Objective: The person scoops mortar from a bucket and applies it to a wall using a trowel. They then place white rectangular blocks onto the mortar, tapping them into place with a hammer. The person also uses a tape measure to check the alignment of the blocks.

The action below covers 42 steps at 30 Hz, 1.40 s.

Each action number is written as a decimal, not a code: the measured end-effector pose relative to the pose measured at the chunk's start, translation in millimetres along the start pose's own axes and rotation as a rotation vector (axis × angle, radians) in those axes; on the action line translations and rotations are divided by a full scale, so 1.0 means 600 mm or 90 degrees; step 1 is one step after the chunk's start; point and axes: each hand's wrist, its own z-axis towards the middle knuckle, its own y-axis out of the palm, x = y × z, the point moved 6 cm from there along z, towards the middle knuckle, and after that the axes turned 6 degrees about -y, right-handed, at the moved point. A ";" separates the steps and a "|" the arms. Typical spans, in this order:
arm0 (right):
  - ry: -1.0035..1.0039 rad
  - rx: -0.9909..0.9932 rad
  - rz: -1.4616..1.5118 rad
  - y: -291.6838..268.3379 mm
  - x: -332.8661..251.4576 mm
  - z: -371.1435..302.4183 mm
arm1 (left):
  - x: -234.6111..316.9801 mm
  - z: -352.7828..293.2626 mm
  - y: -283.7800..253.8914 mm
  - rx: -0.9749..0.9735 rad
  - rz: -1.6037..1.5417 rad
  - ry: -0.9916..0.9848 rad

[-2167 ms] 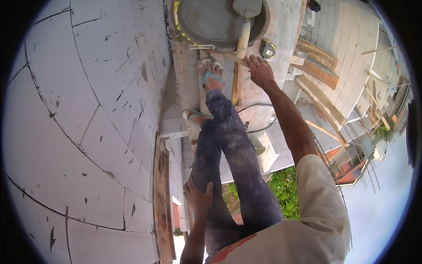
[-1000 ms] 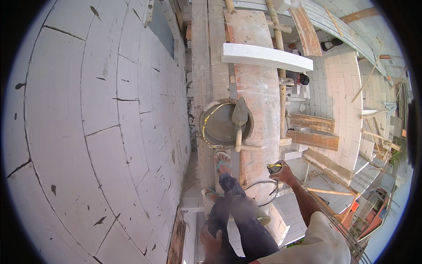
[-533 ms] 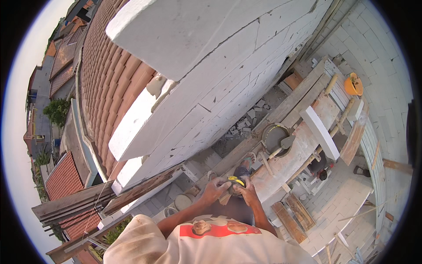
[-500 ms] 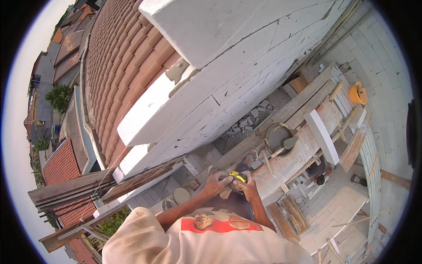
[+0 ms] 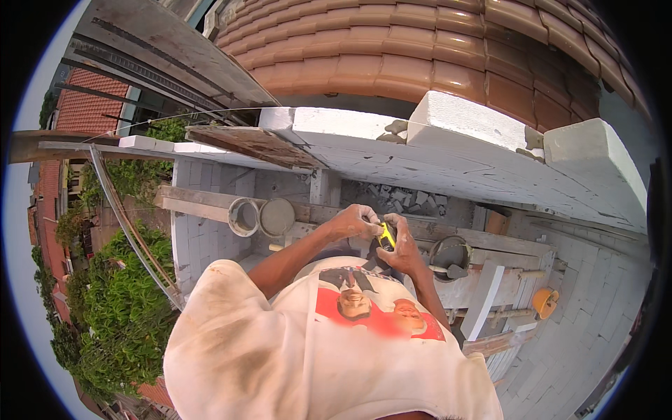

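Closing round the tape measure (image 5: 386,236), the right hand (image 5: 402,246) is holding it in front of the plank's edge (image 5: 500,245); the left hand (image 5: 355,221), well apart a second ago, is curling beside it, hold unclear.

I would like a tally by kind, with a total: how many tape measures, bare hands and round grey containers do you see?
Tape measure: 1
Hands: 2
Round grey containers: 3
Total: 6
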 end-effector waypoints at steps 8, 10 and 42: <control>-0.081 0.019 -0.406 -0.203 -0.025 0.040 | 0.124 -0.063 -0.200 0.057 -0.494 0.239; -0.085 0.070 -0.491 -0.291 0.011 0.020 | 0.132 -0.067 -0.288 0.081 -0.606 0.329; -0.248 0.280 -0.716 -0.363 -0.141 0.073 | 0.227 -0.047 -0.247 0.282 -0.459 0.368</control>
